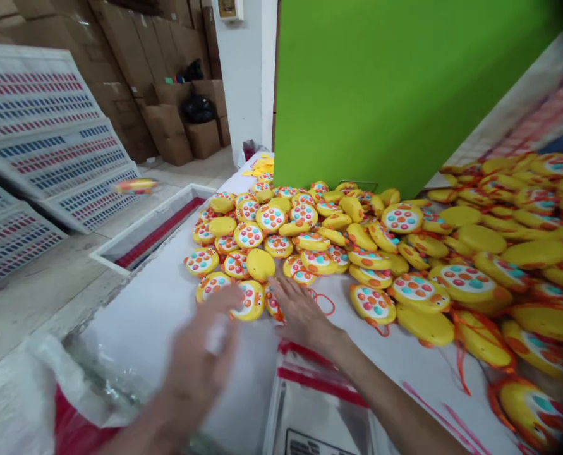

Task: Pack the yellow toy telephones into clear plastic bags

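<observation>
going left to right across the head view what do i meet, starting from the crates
White crates → blurred left hand → right hand → yellow toy just right of that hand → yellow toy in the lower right corner.

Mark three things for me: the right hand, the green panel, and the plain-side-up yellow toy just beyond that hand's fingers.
Right hand [306, 316], head view: back of the hand.
Green panel [380, 95], head view: middle of its flat face.
Yellow toy [261, 265], head view: its plain side.
</observation>
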Tool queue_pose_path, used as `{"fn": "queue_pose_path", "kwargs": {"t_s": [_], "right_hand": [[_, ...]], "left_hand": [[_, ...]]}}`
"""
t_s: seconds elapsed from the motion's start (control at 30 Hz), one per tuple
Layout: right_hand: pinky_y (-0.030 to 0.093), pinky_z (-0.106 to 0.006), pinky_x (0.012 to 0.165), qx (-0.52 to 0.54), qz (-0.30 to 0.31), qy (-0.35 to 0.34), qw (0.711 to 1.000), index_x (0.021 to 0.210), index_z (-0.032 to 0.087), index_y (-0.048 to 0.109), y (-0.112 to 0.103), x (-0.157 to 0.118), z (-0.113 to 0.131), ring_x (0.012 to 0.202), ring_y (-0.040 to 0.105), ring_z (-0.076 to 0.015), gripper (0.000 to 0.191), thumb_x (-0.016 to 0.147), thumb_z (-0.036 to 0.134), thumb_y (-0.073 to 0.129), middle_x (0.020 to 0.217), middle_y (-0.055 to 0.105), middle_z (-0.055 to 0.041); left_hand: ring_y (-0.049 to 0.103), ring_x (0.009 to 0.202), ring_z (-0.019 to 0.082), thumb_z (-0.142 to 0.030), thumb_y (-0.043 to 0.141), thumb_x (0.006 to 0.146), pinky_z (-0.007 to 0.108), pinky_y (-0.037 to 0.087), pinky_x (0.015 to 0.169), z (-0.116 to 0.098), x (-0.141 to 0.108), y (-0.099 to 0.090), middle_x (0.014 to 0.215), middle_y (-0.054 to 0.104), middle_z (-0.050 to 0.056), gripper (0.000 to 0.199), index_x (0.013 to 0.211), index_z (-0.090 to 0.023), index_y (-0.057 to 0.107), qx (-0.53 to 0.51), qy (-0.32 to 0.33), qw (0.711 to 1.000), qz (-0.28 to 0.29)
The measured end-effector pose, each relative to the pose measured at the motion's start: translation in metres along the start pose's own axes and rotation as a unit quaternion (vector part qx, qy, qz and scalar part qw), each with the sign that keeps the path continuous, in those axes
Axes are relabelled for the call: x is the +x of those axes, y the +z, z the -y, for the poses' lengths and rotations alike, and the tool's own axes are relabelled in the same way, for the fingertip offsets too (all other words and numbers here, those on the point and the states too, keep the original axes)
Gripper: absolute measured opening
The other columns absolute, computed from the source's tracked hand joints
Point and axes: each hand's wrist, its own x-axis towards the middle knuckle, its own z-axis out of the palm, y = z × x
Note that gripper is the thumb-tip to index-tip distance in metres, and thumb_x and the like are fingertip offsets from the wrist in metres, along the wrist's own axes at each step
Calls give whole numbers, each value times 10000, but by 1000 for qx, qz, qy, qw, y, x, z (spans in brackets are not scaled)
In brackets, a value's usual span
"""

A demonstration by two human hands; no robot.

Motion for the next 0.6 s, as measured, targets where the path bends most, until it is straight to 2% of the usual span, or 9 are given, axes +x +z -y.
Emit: {"fn": "queue_pose_path", "kwargs": {"t_s": [0.03,0.07,0.1,0.17,0.23,0.3,0.37,0.47,0.6], "right_hand": [[256,-500,1073,-10,6,1,1000,1431,101,219,3,6,2,1355,208,-323,887,634,131,607,1468,267,-185],[249,-514,1069,-16,7,0,1000,1431,107,224,6,9,3,1352,207,-329,874,637,115,588,1464,273,-187],[241,-524,1067,-21,3,0,1000,1428,121,237,9,9,3,1353,203,-328,852,640,92,560,1462,280,-181],[226,-526,1071,-24,-11,-3,1000,1417,160,265,12,0,-2,1358,194,-307,833,627,45,504,1461,289,-151],[238,-494,1080,10,-34,7,999,1402,182,278,12,-19,-12,1348,235,-270,826,614,33,474,1444,325,-126],[309,-435,1061,92,-63,42,993,1392,178,256,7,-42,-25,1302,336,-231,800,629,50,462,1399,392,-120],[382,-394,1012,175,-95,93,976,1369,171,252,0,-65,-39,1226,440,-210,727,677,90,458,1338,460,-118],[433,-388,947,225,-146,170,948,1287,170,345,-8,-95,-53,1104,533,-213,555,749,195,480,1249,524,-106],[463,-358,901,286,-186,230,912,1217,182,417,-12,-123,-53,1021,565,-203,481,777,330,545,1184,557,-89]], "left_hand": [[595,1011,215,-221,518,807,363,474,907,11,-23,27,1023,664,76,148,926,-190,600,29,116,988,98],[595,1003,214,-202,472,829,356,493,877,22,-45,54,1020,663,95,187,965,-183,599,51,222,960,161],[586,1012,237,-219,464,836,378,498,861,33,-66,80,1021,657,118,189,959,-165,596,78,272,941,186],[602,926,251,-316,500,836,368,518,782,48,-97,121,949,662,116,186,863,-161,598,115,335,921,163],[596,895,258,-338,545,816,389,507,778,54,-114,143,951,651,125,209,882,-144,589,157,335,913,170],[589,846,254,-316,584,790,392,501,741,52,-118,148,939,643,122,242,942,-129,577,181,314,912,194],[579,812,242,-258,578,790,373,491,702,47,-115,145,932,639,108,261,1016,-129,559,192,300,910,210],[568,818,229,-152,496,819,359,472,726,42,-110,139,948,635,100,299,1116,-134,522,200,316,906,200],[555,781,224,-76,464,799,362,461,739,40,-110,138,846,618,76,220,986,-151,552,203,307,908,200]]}}
